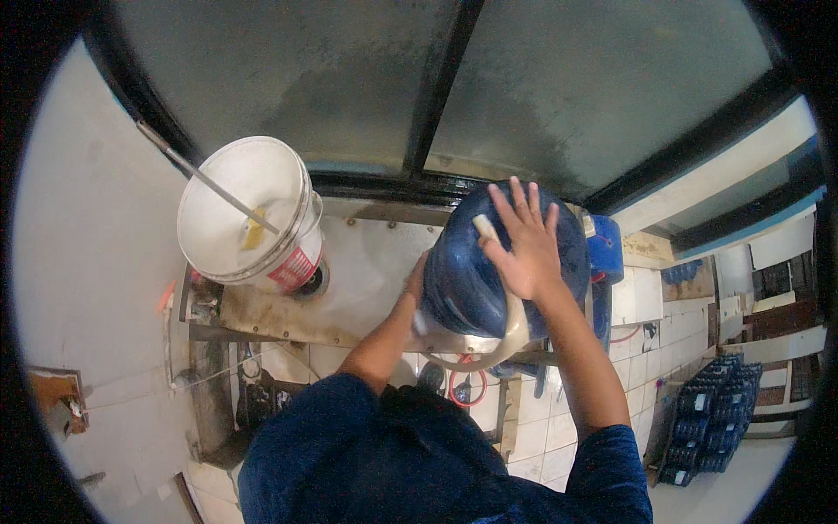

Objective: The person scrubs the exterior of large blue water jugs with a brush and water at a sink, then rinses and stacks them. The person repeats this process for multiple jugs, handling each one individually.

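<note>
A large dark blue water jug (458, 253) is on the metal-topped bench, its round end facing up toward me. My right hand (526, 249) lies on that end, fingers spread wide. A pale hose (517, 327) passes under the palm and thumb; its cut end pokes out beside the thumb, and the rest loops down past the bench's front edge. Against the jug's left side is my left hand (417, 278), its fingers mostly hidden by the jug.
A white bucket (196, 210) with a long metal rod (205, 179) and something yellow inside stands left on the bench (367, 262). Behind is a dark-framed glass panel (367, 96). A blue box-like object (604, 244) sits right of the jug. Stacked blue jugs (711, 415) stand farther right.
</note>
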### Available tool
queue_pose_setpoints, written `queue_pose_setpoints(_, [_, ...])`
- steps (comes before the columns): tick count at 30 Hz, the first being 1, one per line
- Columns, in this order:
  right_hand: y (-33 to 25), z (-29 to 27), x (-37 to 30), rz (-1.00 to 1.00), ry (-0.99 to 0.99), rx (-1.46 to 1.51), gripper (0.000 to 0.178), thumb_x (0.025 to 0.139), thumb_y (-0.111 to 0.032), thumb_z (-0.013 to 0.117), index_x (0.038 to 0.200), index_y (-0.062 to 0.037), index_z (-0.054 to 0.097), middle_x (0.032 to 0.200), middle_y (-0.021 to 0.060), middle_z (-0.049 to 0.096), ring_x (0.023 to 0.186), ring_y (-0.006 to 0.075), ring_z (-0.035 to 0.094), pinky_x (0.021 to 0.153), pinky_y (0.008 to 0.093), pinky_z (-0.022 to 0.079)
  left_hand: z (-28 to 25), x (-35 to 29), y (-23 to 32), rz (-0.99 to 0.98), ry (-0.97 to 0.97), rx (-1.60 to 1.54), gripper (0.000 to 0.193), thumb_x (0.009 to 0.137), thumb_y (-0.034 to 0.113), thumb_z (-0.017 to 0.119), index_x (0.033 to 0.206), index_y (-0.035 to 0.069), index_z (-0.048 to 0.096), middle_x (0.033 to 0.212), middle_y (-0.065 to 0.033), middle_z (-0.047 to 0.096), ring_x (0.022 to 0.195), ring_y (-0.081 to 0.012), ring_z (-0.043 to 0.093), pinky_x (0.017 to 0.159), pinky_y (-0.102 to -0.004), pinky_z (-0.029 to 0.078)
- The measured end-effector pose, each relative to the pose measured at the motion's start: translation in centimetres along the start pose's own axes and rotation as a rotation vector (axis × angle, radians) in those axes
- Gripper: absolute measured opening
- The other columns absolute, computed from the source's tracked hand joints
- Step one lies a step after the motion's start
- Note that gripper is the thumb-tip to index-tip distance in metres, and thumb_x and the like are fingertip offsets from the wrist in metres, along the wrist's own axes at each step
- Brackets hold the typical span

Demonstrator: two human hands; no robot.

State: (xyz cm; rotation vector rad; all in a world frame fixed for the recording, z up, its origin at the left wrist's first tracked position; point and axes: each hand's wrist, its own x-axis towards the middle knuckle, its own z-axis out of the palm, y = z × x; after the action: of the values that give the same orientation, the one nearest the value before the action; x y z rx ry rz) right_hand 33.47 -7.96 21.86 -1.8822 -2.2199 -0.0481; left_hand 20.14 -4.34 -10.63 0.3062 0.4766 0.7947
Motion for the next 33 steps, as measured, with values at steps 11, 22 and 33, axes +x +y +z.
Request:
queue_pose_setpoints(11, [1.0,-0.8,0.1,-0.275,-0.14,0.142,0.066,0.089,-0.031,0.058,0.153,-0.0183,0.046,0.161,0.0035,0.041,0.154,0.0351,0.024,0.123,0.0621,0.007,2.7,-2.1,0.7,0.098,0.028,0.057,0.052,0.108,0.037,0.042,0.148,0.003,0.047,0.142,-0.011,0.057,0.127,-0.0207,0.057,0.112,-0.0358,0.043])
queue_pose_setpoints(22, [0.7,0.6,-0.3,0.064,-0.017,0.037,0.063,0.096,-0.033,0.054,0.156,-0.0174,0.04,0.164,0.0025,0.036,0.154,0.0363,0.021,0.121,0.0664,0.007,-2.7,-0.7,-5.8,0.268,0.015,-0.104,0.059,0.103,0.045,0.055,0.146,0.007,0.048,0.141,-0.0113,0.058,0.125,-0.0248,0.058,0.112,-0.0402,0.042])
queue_pose_setpoints(33, [0.4,-0.4,-1.4,-0.1,-0.054,0.113,0.061,0.093,-0.032,0.054,0.153,-0.0206,0.046,0.162,-0.0006,0.038,0.155,0.0349,0.021,0.122,0.0662,0.003,7.4,-0.2,5.1,0.031,-0.138,-0.112,0.058,0.104,0.051,0.046,0.141,0.007,0.053,0.137,-0.0111,0.06,0.119,-0.0248,0.063,0.107,-0.0384,0.046])
